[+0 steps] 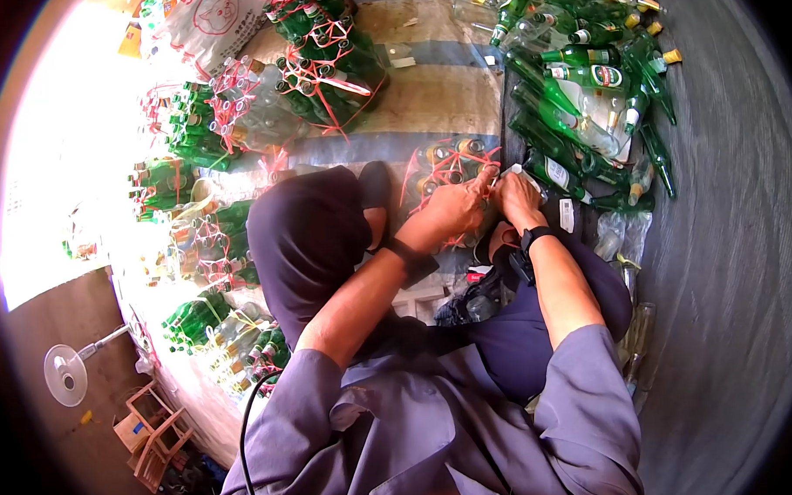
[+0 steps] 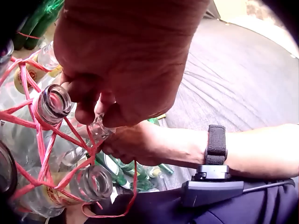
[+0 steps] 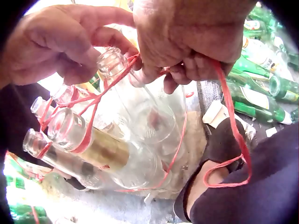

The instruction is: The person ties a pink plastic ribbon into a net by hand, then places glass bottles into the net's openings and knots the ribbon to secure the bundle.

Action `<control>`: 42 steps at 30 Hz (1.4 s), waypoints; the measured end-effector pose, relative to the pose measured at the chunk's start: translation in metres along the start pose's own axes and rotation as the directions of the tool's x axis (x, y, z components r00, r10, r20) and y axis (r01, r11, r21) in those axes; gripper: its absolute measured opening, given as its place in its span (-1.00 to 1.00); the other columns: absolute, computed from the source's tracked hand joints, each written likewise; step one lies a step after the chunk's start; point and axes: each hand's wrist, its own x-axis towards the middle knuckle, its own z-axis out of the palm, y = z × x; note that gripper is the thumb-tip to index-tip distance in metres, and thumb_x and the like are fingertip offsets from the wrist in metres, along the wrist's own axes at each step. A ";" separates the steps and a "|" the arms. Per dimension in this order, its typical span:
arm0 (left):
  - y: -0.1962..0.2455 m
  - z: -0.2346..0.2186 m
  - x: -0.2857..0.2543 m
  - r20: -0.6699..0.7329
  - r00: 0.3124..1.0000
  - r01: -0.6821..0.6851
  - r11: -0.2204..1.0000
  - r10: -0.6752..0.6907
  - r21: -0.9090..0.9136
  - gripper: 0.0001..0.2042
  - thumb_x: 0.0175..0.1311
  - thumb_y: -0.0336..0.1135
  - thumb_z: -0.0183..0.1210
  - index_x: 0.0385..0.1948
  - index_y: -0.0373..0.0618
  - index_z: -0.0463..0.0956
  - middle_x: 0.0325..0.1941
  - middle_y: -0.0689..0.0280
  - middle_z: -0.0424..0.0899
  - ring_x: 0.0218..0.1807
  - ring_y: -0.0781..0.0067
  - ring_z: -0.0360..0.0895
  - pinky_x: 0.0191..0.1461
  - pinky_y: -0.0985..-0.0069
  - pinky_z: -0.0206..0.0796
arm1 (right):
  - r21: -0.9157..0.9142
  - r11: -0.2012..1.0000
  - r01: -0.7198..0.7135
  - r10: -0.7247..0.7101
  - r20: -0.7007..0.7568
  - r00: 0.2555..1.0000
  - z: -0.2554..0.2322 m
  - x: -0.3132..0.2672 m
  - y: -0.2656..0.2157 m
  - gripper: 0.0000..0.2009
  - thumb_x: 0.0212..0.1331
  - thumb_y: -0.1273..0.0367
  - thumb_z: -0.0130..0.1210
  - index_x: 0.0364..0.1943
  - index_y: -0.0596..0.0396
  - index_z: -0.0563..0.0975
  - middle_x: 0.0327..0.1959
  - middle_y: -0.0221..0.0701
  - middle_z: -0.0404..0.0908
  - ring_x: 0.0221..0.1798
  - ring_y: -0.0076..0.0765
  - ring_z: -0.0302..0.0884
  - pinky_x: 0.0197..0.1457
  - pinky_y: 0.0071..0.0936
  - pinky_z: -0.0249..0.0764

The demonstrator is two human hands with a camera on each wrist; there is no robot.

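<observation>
Red twine [image 3: 230,105] is laced round the necks of a cluster of clear bottles [image 1: 445,165] standing between the legs. Both hands meet at a clear bottle neck [image 3: 111,63] on the cluster's edge. The left hand [image 1: 456,209] [image 2: 126,56] [image 3: 56,42] pinches the twine beside that neck, its fingertips partly hidden. Close against it, the right hand [image 1: 518,197] [image 2: 135,142] [image 3: 187,35] has its fingers curled on the twine, with a loose end looping down below. More twine crosses between the other necks, such as a bottle mouth [image 2: 53,103] at the left.
Loose green bottles [image 1: 548,102] lie in a heap at the upper right on a dark sheet [image 1: 727,236]. Tied bottle bundles [image 1: 320,58] stand at the upper left and left. A white sack [image 1: 209,27], a fan [image 1: 66,375] and a wooden frame [image 1: 158,435] are farther off.
</observation>
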 end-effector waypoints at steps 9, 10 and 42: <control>0.013 -0.018 0.002 0.063 0.998 -0.012 0.988 0.002 0.153 -0.17 0.07 -0.29 0.14 0.43 -0.15 -0.09 0.06 0.00 0.63 -0.22 -0.13 0.67 -0.27 0.02 0.42 | 0.042 0.998 -0.048 0.045 0.074 0.996 0.009 0.009 0.000 -0.63 0.22 0.11 0.05 -0.24 0.14 0.70 -0.14 -0.02 0.68 -0.01 0.11 0.64 0.00 -0.08 0.55; 0.013 -0.018 0.002 0.065 0.998 -0.013 0.988 0.003 0.154 -0.17 0.07 -0.29 0.14 0.43 -0.15 -0.09 0.06 0.00 0.63 -0.22 -0.13 0.67 -0.27 0.02 0.42 | 0.044 0.998 -0.049 0.046 0.074 0.996 0.011 0.010 0.002 -0.63 0.22 0.11 0.05 -0.24 0.14 0.70 -0.14 -0.02 0.68 -0.01 0.11 0.64 0.00 -0.08 0.55; -0.003 0.006 -0.010 -0.335 0.926 -0.068 0.951 0.172 0.301 -0.87 0.15 -0.31 0.12 -0.32 -0.09 0.56 -0.27 0.14 0.64 -0.41 0.15 0.68 -0.42 0.24 0.51 | 0.294 0.936 0.193 -0.229 0.095 0.969 0.001 -0.002 0.007 -0.76 0.14 0.28 0.12 -0.15 0.06 0.62 -0.12 -0.02 0.65 0.01 0.16 0.59 -0.06 -0.06 0.51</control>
